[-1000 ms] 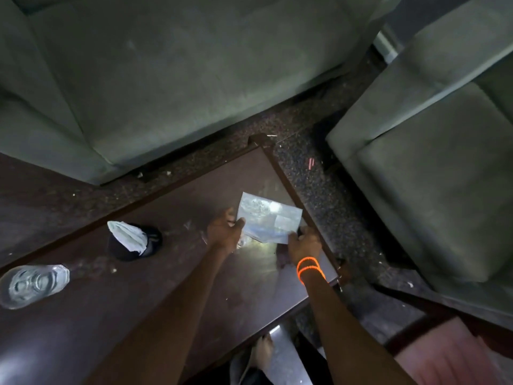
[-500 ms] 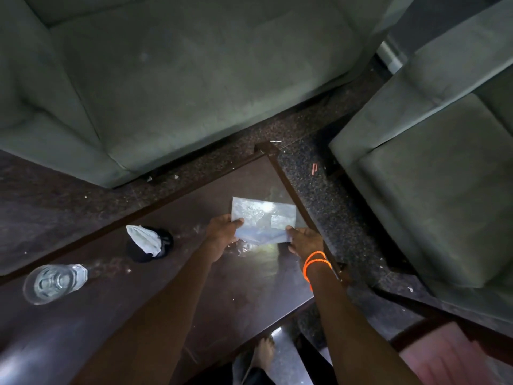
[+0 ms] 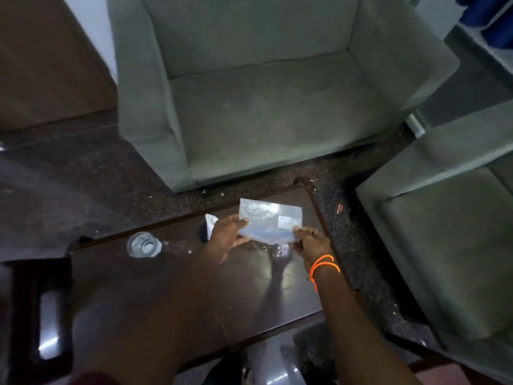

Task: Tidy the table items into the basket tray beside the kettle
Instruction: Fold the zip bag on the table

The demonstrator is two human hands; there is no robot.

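Observation:
A pale, shiny flat packet (image 3: 268, 222) is held above the right end of the dark wooden table (image 3: 172, 287). My left hand (image 3: 229, 234) pinches its left edge and my right hand (image 3: 311, 241), with orange bands on the wrist, pinches its lower right corner. A clear drinking glass (image 3: 143, 245) stands on the table to the left. A dark cup with white tissue (image 3: 210, 222) inside sits just behind my left hand, mostly hidden. No basket tray or kettle is in view.
A grey-green armchair (image 3: 263, 107) faces the table's far side and a second one (image 3: 449, 232) stands at the right. Dark speckled floor (image 3: 69, 190) lies between them. A dark glossy object (image 3: 36, 309) fills the lower left corner.
The packet has come up off the table in both hands. My view has tilted up and to the left, so the glass and cup now appear nearer my hands.

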